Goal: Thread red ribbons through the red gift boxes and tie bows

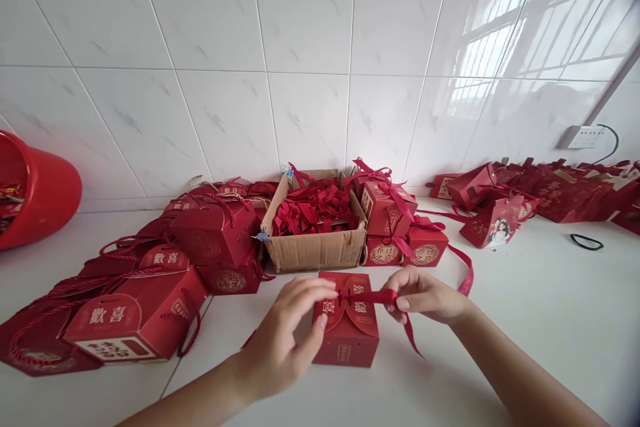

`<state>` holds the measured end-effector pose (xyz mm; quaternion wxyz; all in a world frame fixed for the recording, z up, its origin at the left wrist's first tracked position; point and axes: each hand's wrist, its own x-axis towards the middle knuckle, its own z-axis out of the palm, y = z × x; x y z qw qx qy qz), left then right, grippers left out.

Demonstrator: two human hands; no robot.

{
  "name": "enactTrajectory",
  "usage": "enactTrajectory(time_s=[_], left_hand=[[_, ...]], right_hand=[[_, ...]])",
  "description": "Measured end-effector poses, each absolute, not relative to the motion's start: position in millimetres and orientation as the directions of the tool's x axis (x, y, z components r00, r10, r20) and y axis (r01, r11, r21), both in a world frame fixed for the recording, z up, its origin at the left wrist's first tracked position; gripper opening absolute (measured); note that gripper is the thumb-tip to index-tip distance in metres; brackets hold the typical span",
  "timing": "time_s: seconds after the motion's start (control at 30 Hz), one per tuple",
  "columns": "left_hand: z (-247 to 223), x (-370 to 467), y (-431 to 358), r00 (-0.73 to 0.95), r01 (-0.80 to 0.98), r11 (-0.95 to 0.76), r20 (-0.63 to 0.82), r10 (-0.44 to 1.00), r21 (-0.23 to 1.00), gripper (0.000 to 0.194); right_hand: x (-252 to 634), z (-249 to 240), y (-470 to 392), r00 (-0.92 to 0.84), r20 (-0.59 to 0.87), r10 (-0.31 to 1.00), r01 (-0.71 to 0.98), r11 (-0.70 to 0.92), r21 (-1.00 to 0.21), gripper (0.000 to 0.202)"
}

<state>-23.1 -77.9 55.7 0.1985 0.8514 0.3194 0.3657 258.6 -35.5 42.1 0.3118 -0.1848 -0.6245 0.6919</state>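
From where I stand, the red box [347, 343] sits upright on the table [550, 347], low in the middle of the frame, between the person's two hands. Its longer way seems to run from the person toward the wall, and the red ribbon [373, 296] leaves the slots in its lid crosswise, toward the right.

The right hand [433, 297] is beside the box, thumb and fingers clamped on that ribbon, with a loose tail trailing toward the lower right. The left hand [283, 340] is nearer the lid: its fingertips are at the lid's left side, close to where the ribbon comes out, with thumb and forefinger apart. I can't tell how firmly they press.

Just behind the box stands an open carton [315, 251] heaped with ribbons [320, 207], leaving little room on the wall side. Ribbon-tied boxes [390, 210] are stacked against the carton's right, and cord-handled boxes [215, 233] spread over the left of the frame. The near right of the table offers more room. Farther off are a red bucket [55, 187] at the left edge and a black band [587, 242] at the right.
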Motion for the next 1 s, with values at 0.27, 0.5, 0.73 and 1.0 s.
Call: enactTrajectory(time_s=[0.27, 0.5, 0.73, 1.0], left_hand=[[62.6, -10.9, -88.0, 0.588, 0.476, -0.766, 0.491, 0.642, 0.431, 0.013], [83.2, 5.7, -81.0, 0.375, 0.59, -0.651, 0.552, 0.745, 0.478, 0.009], [107.0, 27.2, -60.0, 0.272, 0.433, -0.502, 0.422, 0.865, 0.749, 0.016], [117.3, 27.3, -66.7, 0.262, 0.398, -0.561, 0.496, 0.828, 0.726, 0.015]], right_hand=[[226.1, 75.0, -55.1, -0.606, 0.299, 0.737, -0.267, 0.166, -0.949, 0.02], [203.1, 75.5, -61.3, -0.427, 0.333, 0.841, -0.243, 0.248, -0.938, 0.023], [196.8, 68.5, -62.9, -0.434, 0.368, 0.822, -0.151, 0.336, -0.93, 0.024], [190.5, 60.2, -63.7, -0.278, 0.34, 0.898, -0.097, 0.326, -0.94, 0.032]])
